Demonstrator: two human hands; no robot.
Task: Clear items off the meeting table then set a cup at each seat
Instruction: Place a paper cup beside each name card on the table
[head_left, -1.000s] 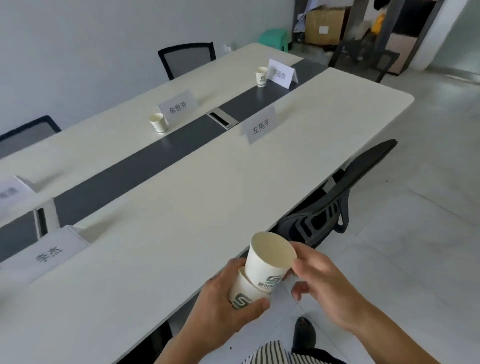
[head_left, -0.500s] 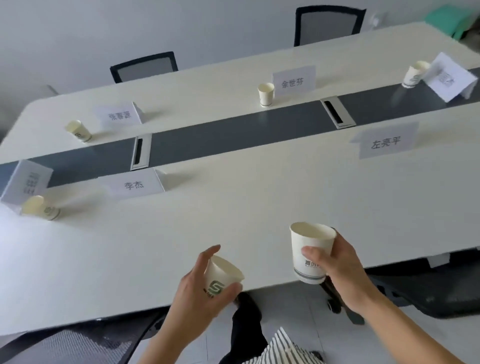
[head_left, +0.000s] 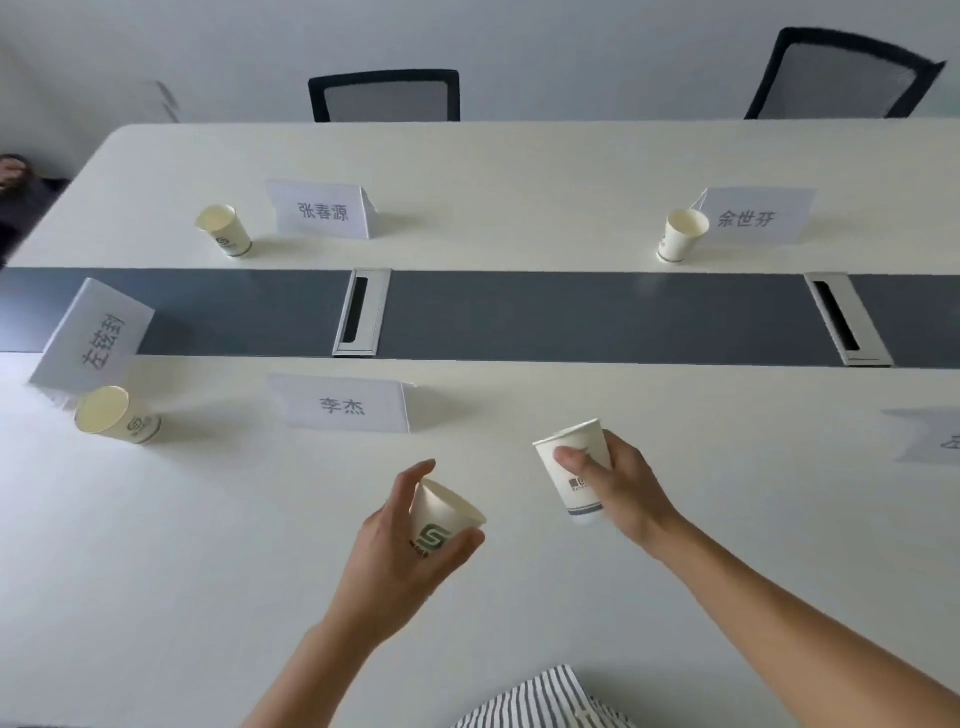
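Two paper cups are held over the near side of the white meeting table (head_left: 171, 582). The cup with the green logo (head_left: 442, 522) is gripped by the left hand (head_left: 392, 564), with the thumb curled round its front and the fingers behind it; it is tilted, its mouth turned up and to the right. The cup with the blue band (head_left: 570, 475) is held by the right hand (head_left: 621, 491), the thumb pressed on its side, and it leans a little to the left. Whether its base touches the table cannot be told. It is just to the right of the near name card (head_left: 343, 404). Three more cups are seen standing on the table: the end cup (head_left: 118, 417) beside the slanted name card (head_left: 96, 336) at the left, the far left cup (head_left: 227, 232) near the far left name card (head_left: 322, 210), and the far right cup (head_left: 681, 236) just beside the far right name card (head_left: 750, 218). A dark grey strip (head_left: 597, 317) with two cable ports (head_left: 361, 312) is set along the middle of the table. Two black chairs (head_left: 384, 96) are placed behind the far edge.
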